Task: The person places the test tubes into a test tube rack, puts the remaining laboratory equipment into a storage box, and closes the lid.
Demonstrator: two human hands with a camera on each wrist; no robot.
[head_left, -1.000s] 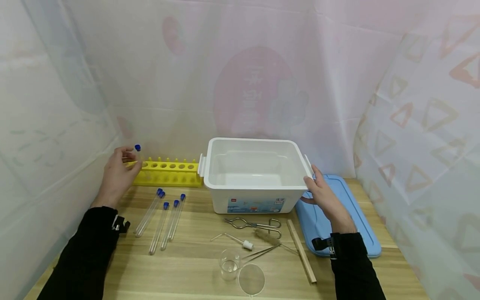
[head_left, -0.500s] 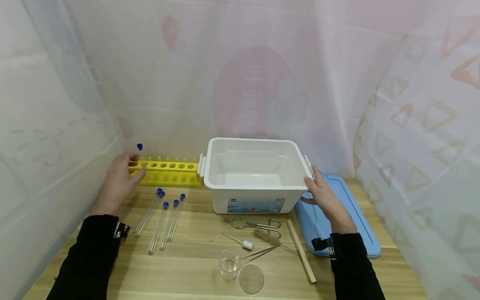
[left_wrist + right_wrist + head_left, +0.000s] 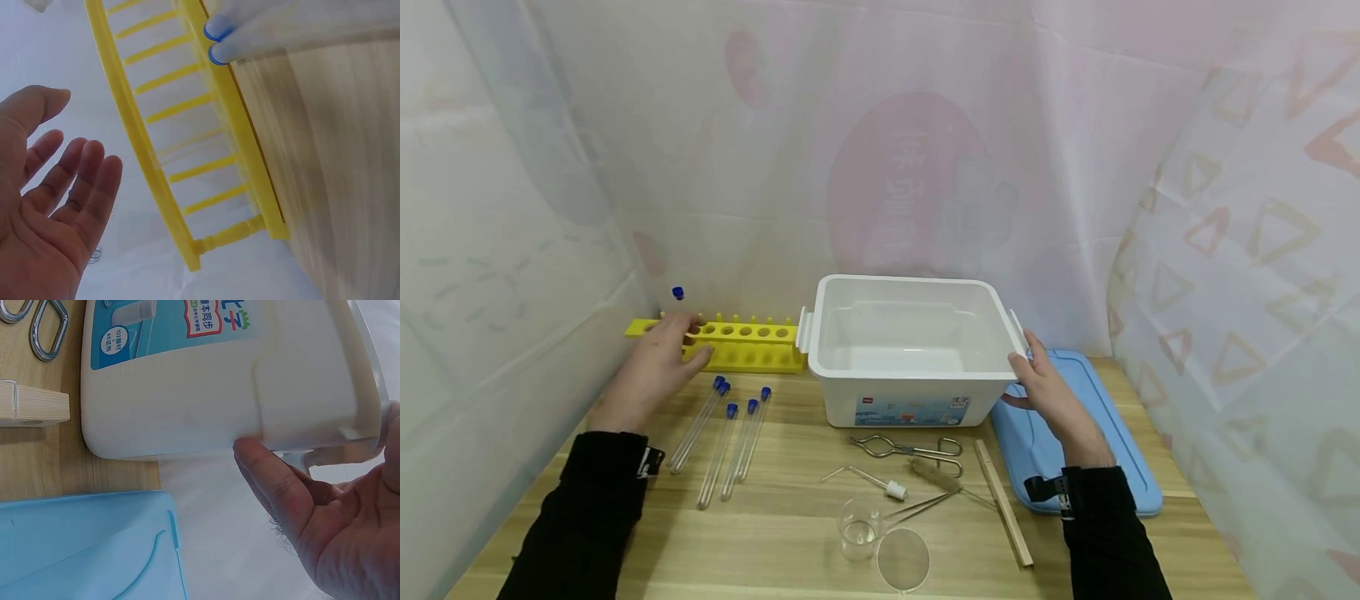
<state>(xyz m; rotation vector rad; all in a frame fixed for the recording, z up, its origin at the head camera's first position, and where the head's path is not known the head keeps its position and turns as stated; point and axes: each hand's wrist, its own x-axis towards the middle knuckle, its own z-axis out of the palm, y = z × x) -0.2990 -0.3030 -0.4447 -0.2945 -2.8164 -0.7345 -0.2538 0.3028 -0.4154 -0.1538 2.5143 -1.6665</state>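
A yellow rack (image 3: 752,360) with round holes stands on the desk (image 3: 737,554), one blue-capped tube (image 3: 678,293) upright in it; near it, the left hand (image 3: 658,358), fingers apart; rightward, a white bin (image 3: 839,403), its right edge gripped by the right hand (image 3: 1054,393)

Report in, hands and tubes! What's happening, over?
Left hand holds nothing, near yellow rack. Right hand grips white tub. One capped tube upright in rack, five tubes lying on table. Tub crowds rack's right end, maybe blocking.
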